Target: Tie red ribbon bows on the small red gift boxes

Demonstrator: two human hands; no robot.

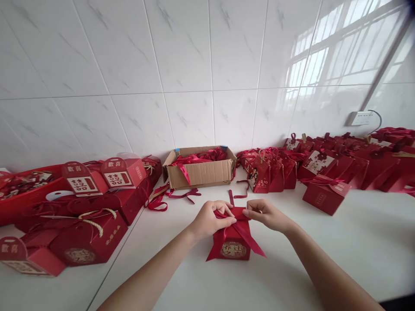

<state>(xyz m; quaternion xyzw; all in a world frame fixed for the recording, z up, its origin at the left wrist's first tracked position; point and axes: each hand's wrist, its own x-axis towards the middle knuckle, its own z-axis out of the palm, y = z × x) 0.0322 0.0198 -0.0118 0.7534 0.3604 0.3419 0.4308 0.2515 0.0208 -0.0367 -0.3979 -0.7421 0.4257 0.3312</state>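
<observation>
A small red gift box (234, 248) with gold lettering stands upright on the white table in front of me. Dark red ribbon (247, 235) is tied round its top, with two tails hanging down the front. My left hand (214, 219) is closed, thumb and fingers pinching the ribbon's left loop. On the other side my right hand (266, 214) is also closed, pinching the ribbon at the right of the bow. The hands partly cover the knot and the top of the box.
Behind stands an open cardboard box (204, 173) heaped with red ribbon; ribbon scraps (186, 195) lie before it. Finished red boxes (324, 196) fill the right side. Larger red boxes (94, 242) and a red basin (13, 211) of small packets stand at left.
</observation>
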